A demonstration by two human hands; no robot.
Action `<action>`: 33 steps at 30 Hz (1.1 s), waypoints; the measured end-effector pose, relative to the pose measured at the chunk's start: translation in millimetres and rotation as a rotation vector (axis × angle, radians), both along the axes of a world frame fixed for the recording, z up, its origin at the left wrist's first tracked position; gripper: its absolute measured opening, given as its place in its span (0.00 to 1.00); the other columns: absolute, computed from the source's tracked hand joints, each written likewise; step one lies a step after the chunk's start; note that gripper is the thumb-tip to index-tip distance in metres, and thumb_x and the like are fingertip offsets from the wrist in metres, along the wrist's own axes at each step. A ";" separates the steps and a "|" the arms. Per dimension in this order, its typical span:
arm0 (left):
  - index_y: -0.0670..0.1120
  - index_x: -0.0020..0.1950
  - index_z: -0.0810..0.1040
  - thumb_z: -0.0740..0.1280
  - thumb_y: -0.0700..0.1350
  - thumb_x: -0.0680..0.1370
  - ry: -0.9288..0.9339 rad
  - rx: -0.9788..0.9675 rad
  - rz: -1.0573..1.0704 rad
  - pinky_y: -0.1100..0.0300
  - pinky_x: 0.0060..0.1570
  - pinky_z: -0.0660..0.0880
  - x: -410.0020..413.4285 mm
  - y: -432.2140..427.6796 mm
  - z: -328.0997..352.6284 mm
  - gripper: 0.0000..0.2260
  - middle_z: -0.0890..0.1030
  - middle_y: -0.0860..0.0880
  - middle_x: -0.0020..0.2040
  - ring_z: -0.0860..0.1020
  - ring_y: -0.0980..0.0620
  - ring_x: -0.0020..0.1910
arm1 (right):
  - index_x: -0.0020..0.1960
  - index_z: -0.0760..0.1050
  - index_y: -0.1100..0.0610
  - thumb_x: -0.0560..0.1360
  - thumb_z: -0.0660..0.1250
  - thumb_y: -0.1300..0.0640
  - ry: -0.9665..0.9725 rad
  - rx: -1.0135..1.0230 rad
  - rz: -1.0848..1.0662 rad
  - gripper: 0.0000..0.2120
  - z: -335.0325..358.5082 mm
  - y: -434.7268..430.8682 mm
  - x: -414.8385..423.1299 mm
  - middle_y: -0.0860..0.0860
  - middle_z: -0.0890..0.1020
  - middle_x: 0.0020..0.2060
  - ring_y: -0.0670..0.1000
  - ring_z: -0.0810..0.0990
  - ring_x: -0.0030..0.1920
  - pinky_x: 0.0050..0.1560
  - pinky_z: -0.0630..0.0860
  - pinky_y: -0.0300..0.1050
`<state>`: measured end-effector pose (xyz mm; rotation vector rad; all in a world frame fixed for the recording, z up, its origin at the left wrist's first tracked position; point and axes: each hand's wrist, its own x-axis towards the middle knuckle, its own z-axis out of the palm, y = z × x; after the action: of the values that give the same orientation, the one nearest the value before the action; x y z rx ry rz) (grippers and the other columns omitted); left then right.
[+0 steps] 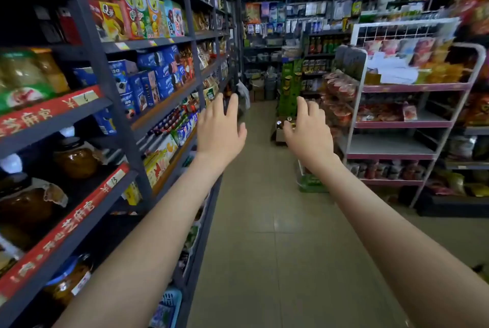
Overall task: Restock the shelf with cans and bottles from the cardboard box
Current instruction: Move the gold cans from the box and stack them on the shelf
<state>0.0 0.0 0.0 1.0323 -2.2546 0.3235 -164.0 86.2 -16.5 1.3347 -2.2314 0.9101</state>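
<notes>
Along the left wall stands a tall dark shelf unit (pixel 158 43), packed full. Nearest me its lower levels hold big glass jars (pixel 75 158) of amber preserves behind red price strips. Further along come bright snack cartons (pixel 137 15) on an upper level and blue biscuit boxes (pixel 158 76) below them.

The person's left hand (pixel 221 126) is stretched out in front at arm's length, over the aisle just beside the shelf edge. Its grip is open: the fingers are straight and spread, and it holds nothing.

The tiled floor (pixel 264 222) runs down the middle of the aisle. Far along it, on the floor at the foot of a green display stand (pixel 288 81), sits the cardboard box (pixel 280 137). The round tops of a few cans (pixel 279 123) show above its rim. From where the camera looks, the right hand covers part of the box, so I cannot tell what else is in it.

The right hand (pixel 308 129) is also held out in the air, level with the left and apart from it. Its grip is open too, fingers loosely spread and touching nothing.

On the right stands a pink-and-white wire rack (pixel 397 155). Red noodle bowls (pixel 341 87) are stacked at its near corner, and bagged snacks lie on its shelves.
</notes>
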 end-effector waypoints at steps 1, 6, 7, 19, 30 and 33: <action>0.45 0.77 0.55 0.58 0.51 0.81 -0.010 0.017 0.008 0.48 0.71 0.58 -11.1 -18.9 -3.8 0.27 0.59 0.39 0.76 0.60 0.40 0.74 | 0.76 0.55 0.60 0.79 0.59 0.52 -0.012 0.000 0.005 0.29 -5.0 -19.8 -12.0 0.59 0.66 0.68 0.61 0.67 0.65 0.56 0.73 0.57; 0.45 0.77 0.56 0.59 0.51 0.80 0.061 0.112 -0.017 0.49 0.71 0.58 -82.5 -147.8 -22.0 0.27 0.59 0.40 0.76 0.58 0.42 0.75 | 0.76 0.55 0.61 0.79 0.59 0.53 -0.098 0.037 -0.009 0.29 -22.0 -143.1 -95.1 0.60 0.66 0.68 0.61 0.66 0.65 0.58 0.73 0.58; 0.45 0.77 0.56 0.59 0.51 0.80 0.067 0.123 -0.012 0.48 0.71 0.59 -98.8 -174.0 -20.9 0.28 0.59 0.40 0.76 0.58 0.42 0.75 | 0.75 0.56 0.61 0.79 0.59 0.53 -0.106 0.038 -0.011 0.28 -20.8 -167.2 -113.5 0.60 0.66 0.67 0.61 0.66 0.65 0.57 0.73 0.57; 0.44 0.77 0.56 0.59 0.52 0.80 -0.018 0.139 -0.069 0.47 0.71 0.59 -329.9 -391.1 -33.2 0.28 0.57 0.40 0.76 0.59 0.41 0.74 | 0.75 0.58 0.60 0.79 0.60 0.53 -0.111 0.082 -0.049 0.27 -38.0 -389.4 -334.3 0.59 0.67 0.67 0.61 0.67 0.65 0.56 0.73 0.58; 0.44 0.77 0.56 0.59 0.51 0.81 -0.033 0.186 -0.042 0.49 0.70 0.60 -541.1 -616.7 -40.1 0.27 0.55 0.40 0.77 0.58 0.41 0.75 | 0.74 0.58 0.61 0.79 0.59 0.54 -0.108 0.116 -0.011 0.27 -51.1 -612.2 -562.7 0.59 0.67 0.68 0.60 0.67 0.65 0.56 0.73 0.56; 0.43 0.77 0.56 0.59 0.51 0.81 -0.010 0.179 -0.044 0.49 0.71 0.59 -586.1 -676.1 -46.3 0.27 0.55 0.40 0.77 0.57 0.41 0.75 | 0.75 0.58 0.61 0.79 0.60 0.53 -0.103 0.144 0.018 0.27 -58.0 -683.7 -605.6 0.60 0.67 0.67 0.60 0.67 0.65 0.55 0.74 0.56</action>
<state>-586.1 -676.1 -46.3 1.0710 -2.3453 0.1095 -769.6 -597.5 -74.5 1.4012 -2.4076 0.8563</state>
